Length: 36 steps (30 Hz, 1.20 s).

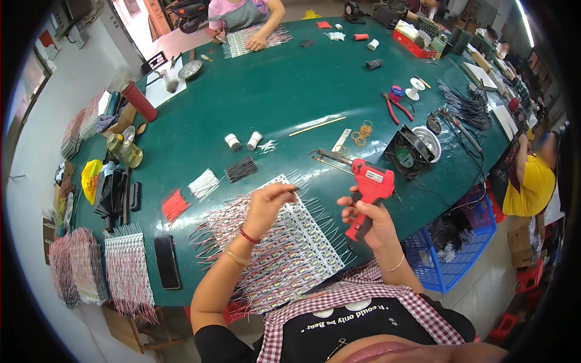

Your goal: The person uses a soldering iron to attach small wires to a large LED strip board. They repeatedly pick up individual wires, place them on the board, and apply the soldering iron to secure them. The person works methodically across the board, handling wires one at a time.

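Observation:
My right hand (376, 221) is wrapped round the handle of a red soldering gun (371, 180), its metal tip pointing to the far left. Below and left of the gun, a panel of small circuit boards (290, 251) lies at the table's near edge, with rows of thin red, white and dark wires sticking out. Over the panel's far part, my left hand (272, 202) is closed in a pinch. Something small and dark shows at its fingertips, too small to name. Bundles of red tubes (175, 206), white tubes (204, 184) and black tubes (241, 169) lie beyond my left forearm.
A black fan (404, 152), a metal bowl (428, 144) and red pliers (397, 109) are on the right. A phone (166, 262) and more wired panels (128, 269) lie at left. A blue crate (445, 257) stands beside the table. Another person's hand (257, 41) works opposite.

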Motion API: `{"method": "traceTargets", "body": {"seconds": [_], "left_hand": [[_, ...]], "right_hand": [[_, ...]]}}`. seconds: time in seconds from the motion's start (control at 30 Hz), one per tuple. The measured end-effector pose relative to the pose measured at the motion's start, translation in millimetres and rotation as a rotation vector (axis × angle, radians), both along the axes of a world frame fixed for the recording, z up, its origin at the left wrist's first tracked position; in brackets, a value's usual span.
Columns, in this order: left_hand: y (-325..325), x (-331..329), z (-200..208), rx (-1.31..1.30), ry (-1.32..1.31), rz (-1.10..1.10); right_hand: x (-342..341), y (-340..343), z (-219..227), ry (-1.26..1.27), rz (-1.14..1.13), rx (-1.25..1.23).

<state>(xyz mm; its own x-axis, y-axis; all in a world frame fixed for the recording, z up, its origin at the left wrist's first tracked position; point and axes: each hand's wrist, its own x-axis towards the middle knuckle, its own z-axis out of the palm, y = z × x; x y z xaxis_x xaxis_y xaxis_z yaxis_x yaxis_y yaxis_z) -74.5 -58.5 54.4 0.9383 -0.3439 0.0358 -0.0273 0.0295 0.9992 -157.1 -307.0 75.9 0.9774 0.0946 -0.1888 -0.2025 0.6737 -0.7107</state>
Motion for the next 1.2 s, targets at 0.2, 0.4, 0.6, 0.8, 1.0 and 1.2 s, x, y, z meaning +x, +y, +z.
{"method": "traceTargets", "body": {"seconds": [0.2,0.4,0.6,0.8,1.0,1.2], "left_hand": [[-41.0,-59.7,11.7,0.142,-0.096,-0.012],[-41.7,-75.1,-12.7,0.275,-0.276,0.134],[-34.4,-83.3,-31.4,0.310,-0.300,0.056],[-30.5,-84.1,-38.0,0.326,-0.334,0.030],[-20.4,-89.5,-34.5,0.323,-0.217,0.004],[-16.6,-96.5,-31.9,0.307,-0.287,0.047]], "right_hand": [[2.1,37.3,5.6,-0.053,0.076,-0.243],[-5.3,47.6,0.9,-0.050,0.078,-0.354],[-13.5,51.3,-15.5,-0.021,0.139,-0.369],[-15.0,52.5,-24.8,0.012,0.170,-0.394],[-15.7,57.9,-19.1,0.004,0.201,-0.298],[-20.9,60.9,-20.7,0.009,0.224,-0.329]]}}
